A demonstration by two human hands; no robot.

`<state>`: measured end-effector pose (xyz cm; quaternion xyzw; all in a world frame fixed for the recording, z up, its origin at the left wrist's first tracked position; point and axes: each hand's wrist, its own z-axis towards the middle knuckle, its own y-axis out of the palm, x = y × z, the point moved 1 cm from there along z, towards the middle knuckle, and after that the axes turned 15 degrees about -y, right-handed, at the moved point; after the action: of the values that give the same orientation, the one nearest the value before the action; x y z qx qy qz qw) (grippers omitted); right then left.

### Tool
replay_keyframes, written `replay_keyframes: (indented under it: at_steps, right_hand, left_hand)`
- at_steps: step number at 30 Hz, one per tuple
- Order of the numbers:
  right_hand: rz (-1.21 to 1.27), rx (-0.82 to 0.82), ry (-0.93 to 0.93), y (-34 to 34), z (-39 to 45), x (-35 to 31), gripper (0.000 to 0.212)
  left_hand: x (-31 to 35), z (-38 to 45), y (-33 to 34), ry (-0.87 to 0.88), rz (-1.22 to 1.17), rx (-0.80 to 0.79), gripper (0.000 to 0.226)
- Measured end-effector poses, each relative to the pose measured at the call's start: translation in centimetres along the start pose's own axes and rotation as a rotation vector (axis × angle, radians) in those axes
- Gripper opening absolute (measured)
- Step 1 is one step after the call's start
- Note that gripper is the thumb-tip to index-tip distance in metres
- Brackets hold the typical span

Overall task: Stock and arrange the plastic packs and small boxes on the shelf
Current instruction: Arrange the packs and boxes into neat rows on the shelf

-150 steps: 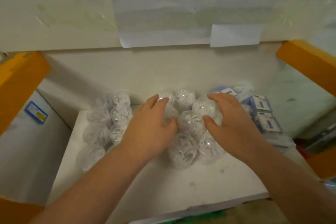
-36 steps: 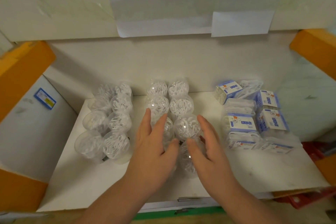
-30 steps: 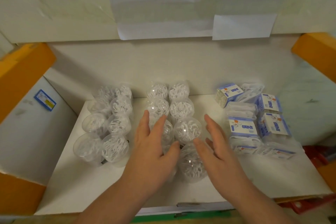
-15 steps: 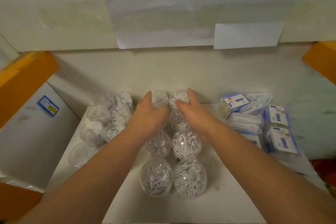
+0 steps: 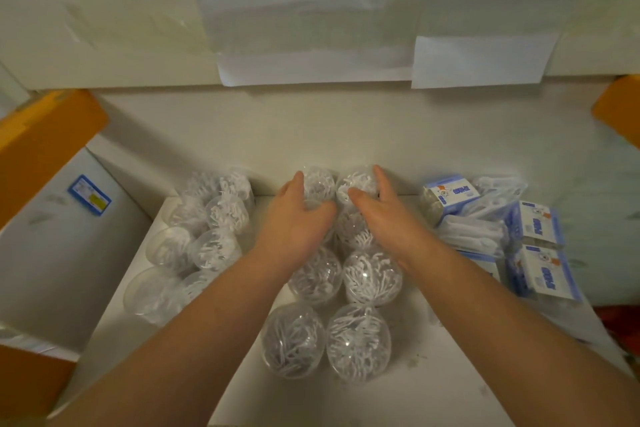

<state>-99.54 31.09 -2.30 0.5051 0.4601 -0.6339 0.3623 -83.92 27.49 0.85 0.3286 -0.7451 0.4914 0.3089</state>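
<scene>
Both hands have moved from the front tubs to the back of the middle double row. Nearest, two round plastic packs (image 5: 325, 340) stand untouched on the shelf (image 5: 398, 402); farther in, left hand (image 5: 298, 222) and right hand (image 5: 384, 215), fingers straight, flank the rear pair (small boxes (image 5: 533, 253) lie right). Squeeze evenly inward, keeping rows parallel.

The single head view looks steeply down from close above onto the white shelf (image 5: 346, 402) and back wall.

Left hand (image 5: 294, 222) and right hand (image 5: 384, 215) are cupping the rear clear packs (image 5: 356, 180) on the white shelf (image 5: 433, 392), blue boxes (image 5: 540, 274) lying right
</scene>
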Motion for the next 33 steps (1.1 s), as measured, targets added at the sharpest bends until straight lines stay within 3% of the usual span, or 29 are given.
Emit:
replay_keyframes:
  at_steps: [5,9,12,16,23,33]
  right_hand:
    - [0.020,0.035,-0.007,-0.3,-0.8,-0.8,0.079]
    - [-0.112,0.069,-0.053,-1.3,-3.9,-2.2,0.077]
    - [-0.218,0.023,-0.184,-1.6,-9.2,-2.9,0.073]
    - [-0.385,-0.115,-0.227,-0.8,-15.4,-1.6,0.094]
    - [-0.196,-0.076,-0.200,0.9,-17.8,-0.8,0.088]
    - [-0.233,0.020,-0.234,1.3,-18.6,0.1,0.077]
  left_hand:
    - [0.0,-0.1,-0.5,-0.029,-0.078,-0.040,0.082]
    - [-1.4,-2.8,-2.2,0.086,0.051,0.043,0.082]
    - [-4.3,-6.5,-3.2,0.141,0.129,0.006,0.087]
    - [-7.8,-10.7,-3.2,0.196,0.249,-0.067,0.081]
    - [-9.2,-11.0,-2.5,0.322,0.231,-0.108,0.072]
    - [-9.1,-11.0,-1.2,0.346,0.150,-0.141,0.078]
